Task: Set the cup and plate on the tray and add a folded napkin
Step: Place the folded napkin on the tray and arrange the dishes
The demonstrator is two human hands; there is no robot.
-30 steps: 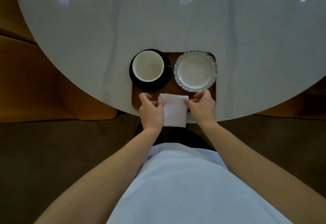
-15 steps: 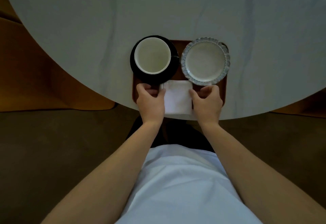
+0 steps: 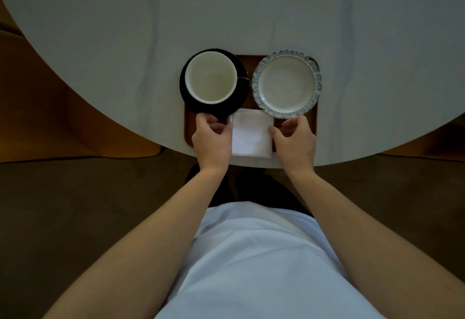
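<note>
A white cup [image 3: 210, 77] stands on a black saucer [image 3: 235, 107] on the left of the brown tray [image 3: 188, 130]. A white plate [image 3: 286, 83] with a scalloped blue-grey rim sits on the tray's right. The folded white napkin [image 3: 251, 132] lies flat at the tray's near middle, its far edge just below the saucer and plate. My left hand [image 3: 211, 140] pinches the napkin's left edge with thumb and curled fingers. My right hand [image 3: 294, 140] pinches the right edge the same way.
The tray sits at the near edge of a round white marble table [image 3: 125, 29]. Orange-brown seats show at the left [image 3: 50, 117] and right [image 3: 427, 142] under the table's rim. Dark floor and my white shirt fill the lower view.
Both hands carried the napkin away from the table's edge and farther onto the tray, up to the saucer and plate. Cup and plate stayed put.
</note>
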